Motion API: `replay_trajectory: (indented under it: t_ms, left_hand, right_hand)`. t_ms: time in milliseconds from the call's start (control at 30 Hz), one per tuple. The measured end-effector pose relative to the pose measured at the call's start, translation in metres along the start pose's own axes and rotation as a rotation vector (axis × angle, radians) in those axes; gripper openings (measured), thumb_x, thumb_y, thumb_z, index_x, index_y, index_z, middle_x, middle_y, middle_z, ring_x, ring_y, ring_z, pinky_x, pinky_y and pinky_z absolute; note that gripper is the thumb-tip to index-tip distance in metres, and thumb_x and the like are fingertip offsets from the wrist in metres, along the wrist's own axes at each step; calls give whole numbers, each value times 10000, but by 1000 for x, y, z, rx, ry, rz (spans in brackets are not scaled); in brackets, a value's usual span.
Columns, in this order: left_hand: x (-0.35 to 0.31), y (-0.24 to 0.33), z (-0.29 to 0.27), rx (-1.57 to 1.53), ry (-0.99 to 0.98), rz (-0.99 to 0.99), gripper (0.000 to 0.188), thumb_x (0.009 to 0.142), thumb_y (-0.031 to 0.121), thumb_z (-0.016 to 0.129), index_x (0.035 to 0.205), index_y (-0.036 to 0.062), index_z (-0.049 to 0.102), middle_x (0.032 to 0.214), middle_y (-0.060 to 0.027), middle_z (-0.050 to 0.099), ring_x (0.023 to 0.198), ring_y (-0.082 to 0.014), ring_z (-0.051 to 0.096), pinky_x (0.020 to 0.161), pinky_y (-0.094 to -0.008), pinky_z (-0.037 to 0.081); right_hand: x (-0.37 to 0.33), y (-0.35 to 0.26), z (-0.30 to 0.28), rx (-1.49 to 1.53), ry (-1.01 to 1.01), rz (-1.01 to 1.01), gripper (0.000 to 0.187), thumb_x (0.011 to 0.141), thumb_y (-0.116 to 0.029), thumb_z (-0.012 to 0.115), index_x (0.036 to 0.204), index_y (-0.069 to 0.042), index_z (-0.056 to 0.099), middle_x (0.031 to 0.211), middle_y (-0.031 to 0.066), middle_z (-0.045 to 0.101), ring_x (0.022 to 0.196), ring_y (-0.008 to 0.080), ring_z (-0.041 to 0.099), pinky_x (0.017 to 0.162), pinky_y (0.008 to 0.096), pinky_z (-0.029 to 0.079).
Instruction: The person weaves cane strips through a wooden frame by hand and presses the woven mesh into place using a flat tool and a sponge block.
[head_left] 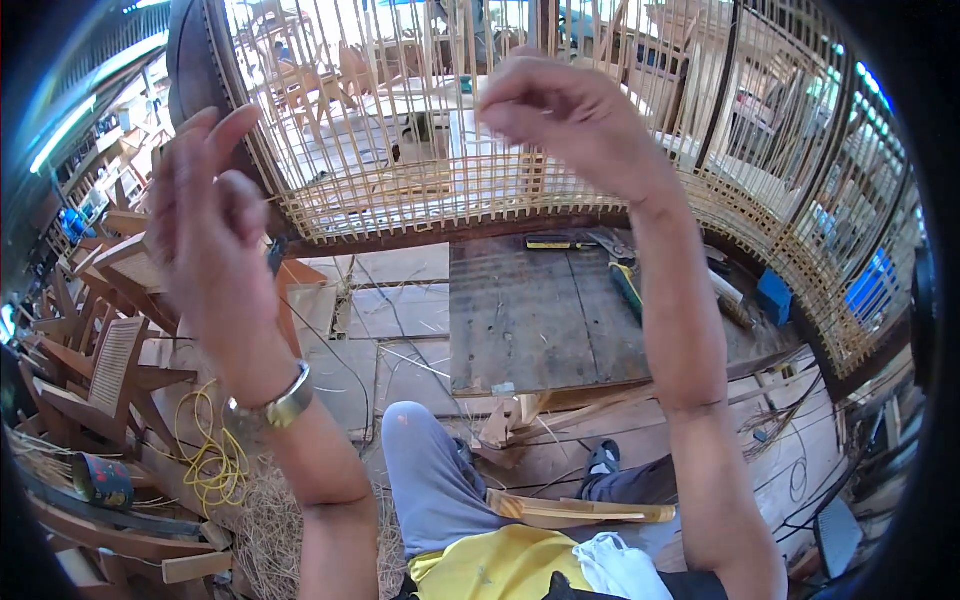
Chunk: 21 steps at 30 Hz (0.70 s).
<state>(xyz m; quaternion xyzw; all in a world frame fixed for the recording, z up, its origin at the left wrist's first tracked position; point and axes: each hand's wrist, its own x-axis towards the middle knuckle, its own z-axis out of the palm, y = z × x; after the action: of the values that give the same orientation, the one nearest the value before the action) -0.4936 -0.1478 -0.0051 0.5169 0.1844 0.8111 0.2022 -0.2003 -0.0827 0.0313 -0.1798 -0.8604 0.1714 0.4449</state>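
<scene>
A curved panel of half-woven cane (420, 185) in a dark wooden frame (390, 238) stands in front of me, its upright strands open above a tight woven band along the lower edge. My left hand (205, 220), with a metal watch (275, 400) on the wrist, is raised by the frame's left side. It is blurred, its fingers loosely apart, and I see nothing in it. My right hand (565, 115) is raised before the upright strands, its fingers curled together in a pinch. Whatever it may hold is too thin or hidden to make out.
A dark board (530, 315) below the panel bears a yellow-and-black-handled tool (553, 243), a green-and-yellow-handled tool (627, 285) and a blue block (773, 296). Wooden chair frames (110, 375), a coiled yellow cord (212, 455) and cane scraps (270, 530) lie to the left.
</scene>
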Motion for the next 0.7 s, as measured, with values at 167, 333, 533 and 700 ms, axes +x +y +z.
replay_trajectory:
  t_ms: [167, 333, 533, 700]
  left_hand:
    - [-19, -81, 52, 297, -258, -206, 175, 1046, 178, 674, 1186, 98, 742, 834, -34, 780, 559, 14, 502, 492, -210, 371]
    - [-33, -150, 83, 529, -304, -196, 220, 1041, 235, 680, 1179, 91, 772, 772, -58, 771, 644, -108, 697, 585, -292, 507]
    - [-37, -169, 95, 893, -184, 41, 257, 1040, 304, 657, 1147, 114, 792, 861, -139, 777, 748, -305, 758, 668, -376, 560]
    - [-31, -165, 100, 663, -167, -84, 240, 990, 252, 736, 1091, 43, 798, 770, -94, 767, 641, -199, 728, 597, -318, 534]
  right_hand:
    - [-27, 42, -44, -198, 128, 411, 140, 959, -212, 796, 1047, -103, 796, 871, -8, 730, 741, 76, 596, 681, 264, 525]
    - [-52, 85, -17, -68, 210, 505, 136, 950, -211, 807, 1019, -94, 800, 878, -3, 754, 785, 89, 640, 708, 273, 528]
    - [-60, 100, -5, -272, 326, 454, 138, 961, -155, 795, 1008, -27, 771, 850, -12, 711, 778, 59, 612, 721, 254, 506]
    - [-60, 100, -7, -300, 338, 451, 153, 949, -168, 779, 999, -24, 783, 870, 25, 728, 782, 93, 637, 720, 273, 524]
